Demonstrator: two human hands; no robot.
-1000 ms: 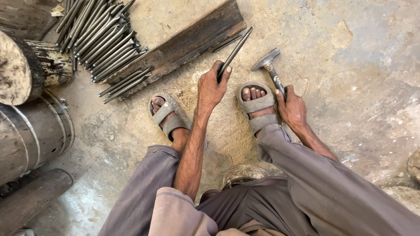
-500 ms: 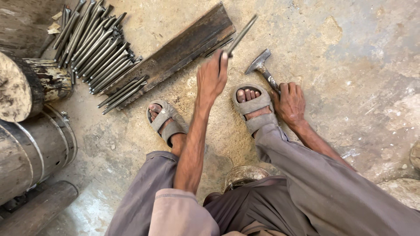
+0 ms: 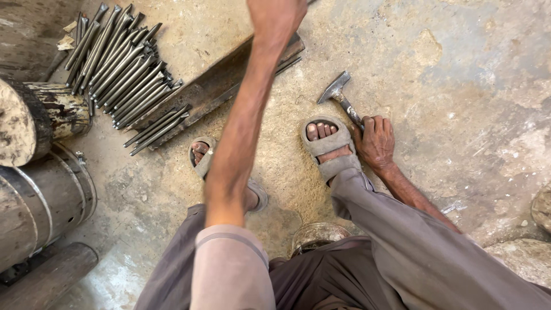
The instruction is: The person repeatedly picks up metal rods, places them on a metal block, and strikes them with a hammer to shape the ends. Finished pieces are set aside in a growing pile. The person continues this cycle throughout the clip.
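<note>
Seated low on the concrete floor [image 3: 447, 69], sandalled feet out in front. Right hand [image 3: 376, 140] rests on the floor beside the right foot [image 3: 327, 143], its grip closed around the handle of a small hammer [image 3: 340, 97] — the metal head lies on the floor, pointing up and left, just past the toes. Left hand [image 3: 275, 14] is raised high, near the top edge (fingers cut off by the frame, so whether its grip is together or apart cannot be told). Under that forearm lies a long dark steel bar [image 3: 224, 83], set diagonally. Left of it — a heap of metal rods [image 3: 123, 72], laid side by side. Wooden logs [image 3: 26, 123] and a metal drum [image 3: 43, 206] stand at far left.
</note>
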